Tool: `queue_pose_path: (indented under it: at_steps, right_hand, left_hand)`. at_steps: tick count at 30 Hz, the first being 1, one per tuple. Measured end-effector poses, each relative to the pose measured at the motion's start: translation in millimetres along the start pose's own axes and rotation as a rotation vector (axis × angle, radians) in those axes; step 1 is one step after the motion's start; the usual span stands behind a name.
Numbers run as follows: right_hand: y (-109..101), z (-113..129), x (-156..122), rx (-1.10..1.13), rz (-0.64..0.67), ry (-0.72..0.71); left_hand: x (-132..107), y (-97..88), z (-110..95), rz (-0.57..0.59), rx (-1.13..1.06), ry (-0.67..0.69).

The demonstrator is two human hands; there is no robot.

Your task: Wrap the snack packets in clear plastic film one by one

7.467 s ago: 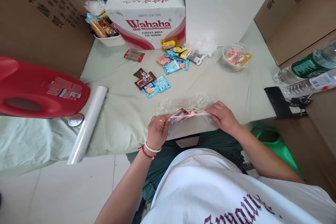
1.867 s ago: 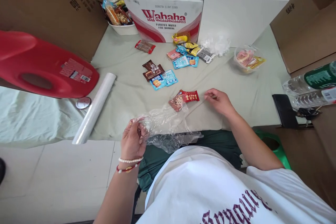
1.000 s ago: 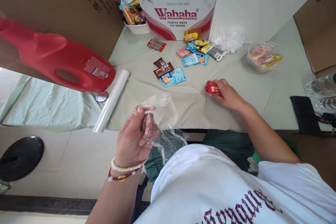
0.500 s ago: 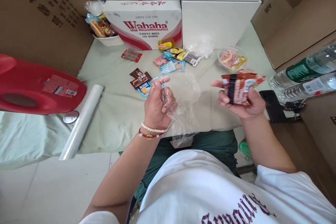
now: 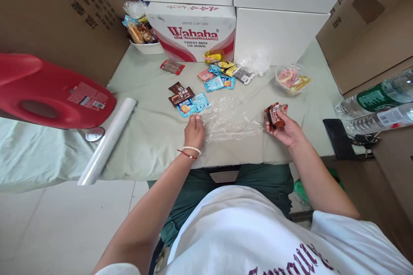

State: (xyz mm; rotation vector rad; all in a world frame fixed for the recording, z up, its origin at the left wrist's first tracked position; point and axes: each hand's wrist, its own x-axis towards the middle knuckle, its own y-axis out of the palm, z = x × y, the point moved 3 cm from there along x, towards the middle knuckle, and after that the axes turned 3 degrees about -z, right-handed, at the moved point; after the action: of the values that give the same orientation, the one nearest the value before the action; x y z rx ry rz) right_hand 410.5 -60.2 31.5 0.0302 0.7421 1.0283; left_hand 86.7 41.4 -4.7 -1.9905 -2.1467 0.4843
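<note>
My left hand [image 5: 194, 132] pinches the left edge of a clear plastic bag [image 5: 230, 120] that lies spread on the cloth-covered table. To the bag's right, my right hand [image 5: 287, 131] grips a reddish-brown snack packet [image 5: 275, 116] between thumb and fingers. Just beyond my left hand lie blue snack packets [image 5: 193, 104] and dark brown snack packets [image 5: 180, 93]. Farther back sits a pile of small blue, pink, yellow and grey packets [image 5: 222, 73]. A red-ended packet [image 5: 172, 67] lies apart at the back left.
A round plastic tub [image 5: 292, 79] holds pink and yellow packets. Crumpled clear plastic [image 5: 256, 63] touches the white boxes. A roll of film [image 5: 108, 142] and a red jug [image 5: 54, 94] stand left. Water bottles [image 5: 380, 94] and a black phone [image 5: 338, 139] lie right.
My left hand has lowered to the table, and the clear bag now lies flatter there. My right hand has moved down and slightly left, still holding the reddish-brown packet, which is now turned.
</note>
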Motion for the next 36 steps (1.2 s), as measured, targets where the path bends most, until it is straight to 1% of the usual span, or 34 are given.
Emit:
queue_pose_path:
  at_steps: [2,4,5,7,9,10,11,13,14,15,16,18,21,23,24,26,29,31,32,33,34,36]
  right_hand:
    - [-3.4,3.0,-5.1,-0.075,-0.004,-0.087]
    - [5.2,4.9,-14.1,-0.257,0.062,-0.237]
    - [13.4,4.7,-19.7,-0.394,0.121,-0.320]
    - [34.1,0.4,-32.5,-0.733,0.299,-0.462]
    - [52.4,-9.8,-46.0,-1.074,0.515,-0.524]
    - [57.9,-16.0,-52.3,-1.213,0.605,-0.517]
    - [60.6,-21.9,-58.0,-1.323,0.664,-0.488]
    - [58.9,-31.7,-67.4,-1.469,0.689,-0.397]
    - [55.8,-35.5,-71.3,-1.513,0.681,-0.352]
    - [52.3,-38.6,-74.9,-1.539,0.678,-0.315]
    - [49.2,-41.2,-78.2,-1.552,0.685,-0.288]
    - [45.4,-44.1,-83.4,-1.534,0.716,-0.266]
    - [45.9,-43.4,-85.2,-1.462,0.737,-0.257]
    - [45.7,-40.6,-81.4,-1.413,0.713,-0.247]
    - [43.8,-38.3,-78.0,-1.384,0.684,-0.243]
    - [35.2,-31.9,-69.5,-1.296,0.583,-0.240]
    - [15.4,-18.0,-59.0,-1.086,0.375,-0.232]
    - [9.1,-9.1,-58.7,-0.959,0.294,-0.235]
    - [11.1,-6.1,-60.6,-0.909,0.294,-0.242]
    - [17.1,-4.4,-63.2,-0.874,0.323,-0.257]
    - [26.7,-4.5,-65.9,-0.864,0.384,-0.280]
    - [52.3,-10.6,-68.4,-0.934,0.556,-0.344]
  left_hand:
    - [0.7,-4.0,-0.5,-0.065,0.144,0.055]
    - [-2.7,-6.7,-7.8,-0.137,0.297,0.161]
    - [-5.8,-7.6,-12.9,-0.170,0.374,0.234]
    - [-13.2,-9.2,-22.0,-0.213,0.495,0.376]
    - [-19.6,-10.8,-26.3,-0.214,0.588,0.480]
    - [-21.8,-11.1,-26.2,-0.181,0.631,0.523]
    - [-23.2,-10.7,-24.6,-0.117,0.669,0.563]
    - [-24.3,-8.9,-17.8,0.056,0.719,0.617]
    - [-23.9,-8.3,-13.5,0.128,0.729,0.618]
    - [-22.8,-8.2,-9.3,0.172,0.728,0.599]
    - [-21.1,-8.7,-6.0,0.184,0.718,0.566]
    - [-17.4,-9.6,-2.7,0.152,0.684,0.483]
    - [-14.4,-7.5,-5.3,0.125,0.672,0.388]
    - [-14.5,-5.3,-8.6,0.154,0.704,0.365]
    - [-15.0,-4.7,-9.6,0.180,0.722,0.368]
    - [-15.9,-5.6,-8.9,0.253,0.750,0.390]
    - [-16.4,-11.5,-0.9,0.379,0.768,0.417]
    - [-16.6,-15.9,5.8,0.454,0.771,0.432]
    - [-16.6,-17.7,8.6,0.482,0.769,0.439]
    - [-16.7,-19.0,11.0,0.503,0.767,0.445]
    - [-16.7,-19.9,12.8,0.516,0.765,0.452]
    - [-16.4,-20.6,15.1,0.532,0.765,0.462]
